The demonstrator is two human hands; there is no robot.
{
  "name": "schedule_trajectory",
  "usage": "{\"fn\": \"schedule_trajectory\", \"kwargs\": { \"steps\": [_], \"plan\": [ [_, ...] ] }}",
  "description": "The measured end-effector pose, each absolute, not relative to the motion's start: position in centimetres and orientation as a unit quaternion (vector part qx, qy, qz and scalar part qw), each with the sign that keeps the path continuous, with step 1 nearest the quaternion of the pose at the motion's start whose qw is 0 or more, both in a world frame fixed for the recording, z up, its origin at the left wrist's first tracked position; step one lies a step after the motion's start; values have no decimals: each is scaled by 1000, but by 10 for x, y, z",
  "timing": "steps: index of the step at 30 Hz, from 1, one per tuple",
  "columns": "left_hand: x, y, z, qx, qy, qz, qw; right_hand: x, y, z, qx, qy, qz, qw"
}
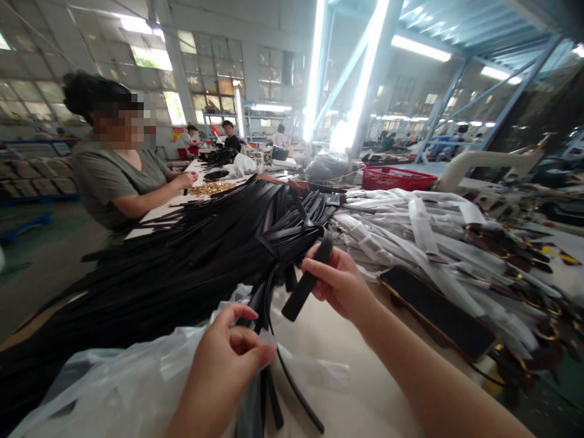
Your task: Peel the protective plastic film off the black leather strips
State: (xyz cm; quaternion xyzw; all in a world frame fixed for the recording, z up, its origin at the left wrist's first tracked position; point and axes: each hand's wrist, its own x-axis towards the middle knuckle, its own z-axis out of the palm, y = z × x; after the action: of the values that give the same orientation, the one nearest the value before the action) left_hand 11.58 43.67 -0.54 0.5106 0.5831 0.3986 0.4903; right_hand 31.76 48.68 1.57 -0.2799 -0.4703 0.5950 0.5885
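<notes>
My right hand (340, 283) pinches a black strap (301, 298) close to its flat, rounded end, above the pale tabletop (328, 334). To the left, my left hand (228, 359) is curled, with thumb and fingertips closed on the edge of a thin clear plastic sleeve (319, 371). That sleeve trails rightward over the table, and the strap end stays apart from it. Behind both hands spreads a large heap of black straps (201, 243); a few hang down between them. Clear plastic sleeves (128, 377) lie bunched under and beside my left forearm.
On the right lie many straps in white wrapping (392, 237), with a dark phone (438, 310) in front of them. A red basket (396, 178) stands behind. Across the table at left, a co-worker (123, 158) handles something small near gold-coloured pieces (207, 188).
</notes>
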Motion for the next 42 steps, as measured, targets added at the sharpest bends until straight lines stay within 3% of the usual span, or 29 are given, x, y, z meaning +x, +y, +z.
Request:
{"fn": "schedule_trajectory", "kwargs": {
  "steps": [6,21,36,42],
  "plan": [
    [121,434,-4,509,586,391,494,308,478,18,-338,-558,526,547],
    [129,424,6,588,596,304,455,309,478,19,-388,-607,536,441],
    [126,426,3,583,591,307,465,306,476,15,-360,-607,571,420],
    [121,432,0,531,565,350,526,300,476,4,-331,-591,597,429]
  ]
}}
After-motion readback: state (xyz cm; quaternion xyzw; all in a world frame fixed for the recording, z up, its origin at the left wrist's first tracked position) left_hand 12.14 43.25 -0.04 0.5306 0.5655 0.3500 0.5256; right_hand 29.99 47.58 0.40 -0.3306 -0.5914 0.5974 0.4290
